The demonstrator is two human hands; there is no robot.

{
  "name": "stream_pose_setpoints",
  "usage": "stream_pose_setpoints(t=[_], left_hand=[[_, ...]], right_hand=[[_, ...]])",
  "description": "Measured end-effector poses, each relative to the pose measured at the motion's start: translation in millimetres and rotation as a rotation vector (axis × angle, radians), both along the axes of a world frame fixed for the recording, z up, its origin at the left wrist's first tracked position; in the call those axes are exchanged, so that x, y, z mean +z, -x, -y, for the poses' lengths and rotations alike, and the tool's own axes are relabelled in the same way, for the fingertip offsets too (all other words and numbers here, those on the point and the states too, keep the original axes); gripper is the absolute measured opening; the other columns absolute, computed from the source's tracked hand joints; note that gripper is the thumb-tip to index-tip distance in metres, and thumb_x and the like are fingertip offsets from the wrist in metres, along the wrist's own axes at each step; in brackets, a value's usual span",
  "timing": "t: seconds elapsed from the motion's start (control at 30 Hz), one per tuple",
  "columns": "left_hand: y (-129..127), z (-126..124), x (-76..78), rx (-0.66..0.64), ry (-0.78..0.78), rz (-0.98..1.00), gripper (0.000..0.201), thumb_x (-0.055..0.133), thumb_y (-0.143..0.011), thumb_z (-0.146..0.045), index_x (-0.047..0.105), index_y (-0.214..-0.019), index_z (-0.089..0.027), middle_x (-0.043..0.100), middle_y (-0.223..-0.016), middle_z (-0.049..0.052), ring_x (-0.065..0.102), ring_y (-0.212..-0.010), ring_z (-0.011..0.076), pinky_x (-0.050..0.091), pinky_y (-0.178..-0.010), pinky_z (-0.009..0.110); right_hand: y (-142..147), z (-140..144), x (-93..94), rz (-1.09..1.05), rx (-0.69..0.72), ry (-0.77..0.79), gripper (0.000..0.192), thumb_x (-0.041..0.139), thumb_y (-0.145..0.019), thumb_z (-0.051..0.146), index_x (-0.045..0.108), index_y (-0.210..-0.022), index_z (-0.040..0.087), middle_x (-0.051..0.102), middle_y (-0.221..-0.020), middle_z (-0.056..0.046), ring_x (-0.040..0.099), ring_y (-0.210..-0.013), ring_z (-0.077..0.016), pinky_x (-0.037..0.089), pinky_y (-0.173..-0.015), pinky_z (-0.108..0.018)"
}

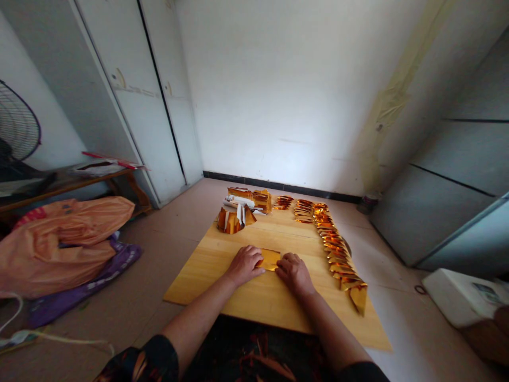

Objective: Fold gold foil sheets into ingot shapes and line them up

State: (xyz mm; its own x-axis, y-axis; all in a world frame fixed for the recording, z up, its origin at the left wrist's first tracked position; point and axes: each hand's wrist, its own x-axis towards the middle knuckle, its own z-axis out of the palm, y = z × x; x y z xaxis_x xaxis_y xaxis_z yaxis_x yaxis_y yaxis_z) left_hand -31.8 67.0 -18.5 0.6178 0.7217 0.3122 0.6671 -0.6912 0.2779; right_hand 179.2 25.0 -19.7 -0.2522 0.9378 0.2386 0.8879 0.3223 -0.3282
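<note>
A sheet of shiny gold foil paper lies on the wooden board, between my two hands. My left hand grips its left edge, fingers curled and thumb along the near side. At the right edge, my right hand holds the paper the same way, fingers bent over it. Folded gold foil pieces overlap in a long row down the board's right side. Shorter rows of folded foil sit at the far edge. Stacks of gold paper with white backing stand at the far left corner.
Left on the floor are an orange bag, a purple bag and a pale cable. A fan stands on a low wooden bench. To the right is a white box; a wall rises behind the board.
</note>
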Motion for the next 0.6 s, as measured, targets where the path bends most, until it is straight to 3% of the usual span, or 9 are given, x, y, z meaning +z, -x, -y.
stream_pose_setpoints(t=[0.2,0.4,0.5,0.6], left_hand=[[-11,5,-2.6,0.023,-0.077,-0.040,0.015,0.058,-0.083,-0.034,0.066,-0.086,-0.022,0.064,-0.093,0.005,0.055,-0.092,0.0199,0.039,-0.084,0.035],[-12,5,-1.6,0.011,-0.066,0.034,0.022,0.050,-0.088,-0.031,0.067,-0.079,-0.021,0.066,-0.087,0.004,0.056,-0.087,0.0182,0.041,-0.081,0.033],[-14,0,-2.5,0.049,-0.016,0.077,0.021,0.052,-0.087,-0.029,0.067,-0.076,-0.019,0.067,-0.082,0.004,0.057,-0.084,0.0181,0.044,-0.080,0.032],[-18,-7,-5.0,0.132,0.070,0.145,0.016,0.054,-0.085,-0.026,0.068,-0.080,-0.019,0.068,-0.083,0.004,0.059,-0.085,0.0180,0.046,-0.081,0.031]], right_hand=[[-11,2,-5.1,-0.155,0.012,-0.004,0.018,0.055,-0.086,0.032,0.071,-0.088,0.023,0.059,-0.093,-0.005,0.054,-0.089,-0.0159,0.041,-0.083,-0.026],[-13,5,-1.5,-0.234,0.108,-0.008,0.028,0.063,-0.078,0.034,0.066,-0.104,0.022,0.058,-0.115,-0.008,0.051,-0.105,-0.0207,0.041,-0.091,-0.032],[-7,-1,0.1,-0.250,0.024,0.035,0.018,0.051,-0.086,0.025,0.067,-0.093,0.021,0.066,-0.094,-0.005,0.057,-0.092,-0.0172,0.042,-0.083,-0.027],[1,-10,1.1,-0.246,-0.131,0.072,0.022,0.045,-0.089,0.024,0.066,-0.084,0.019,0.067,-0.083,-0.003,0.059,-0.083,-0.0150,0.041,-0.075,-0.023]])
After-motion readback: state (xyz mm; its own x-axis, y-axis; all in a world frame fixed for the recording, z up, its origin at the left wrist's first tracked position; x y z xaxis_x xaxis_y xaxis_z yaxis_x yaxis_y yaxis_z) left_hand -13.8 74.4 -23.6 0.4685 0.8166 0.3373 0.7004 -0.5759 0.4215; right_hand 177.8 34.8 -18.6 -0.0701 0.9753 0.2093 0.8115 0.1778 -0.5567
